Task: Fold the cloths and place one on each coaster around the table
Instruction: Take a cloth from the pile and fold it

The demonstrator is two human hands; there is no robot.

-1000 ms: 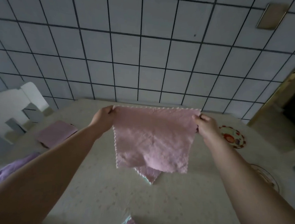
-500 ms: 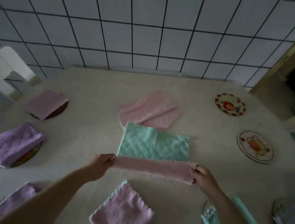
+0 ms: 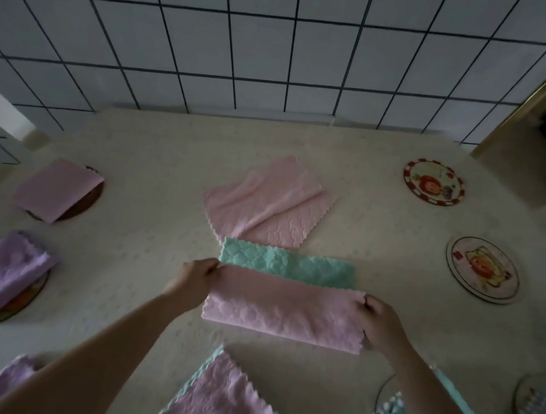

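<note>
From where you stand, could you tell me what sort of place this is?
Probably a home dining area or kitchen: a tiled wall, a cloth-covered table and picture coasters set round it.

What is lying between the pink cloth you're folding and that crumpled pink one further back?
A teal cloth lies between the pink cloth being folded and the crumpled pink cloth; the head view shows it.

We are looking at what seems to be a home dining corner or kitchen: a table (image 3: 137,170) under a pale, patterned covering is standing against a white tiled wall (image 3: 276,60) with dark grout. Round picture coasters (image 3: 433,182) are lying on the table, and a doorway (image 3: 541,107) is opening beyond its far right corner.
</note>
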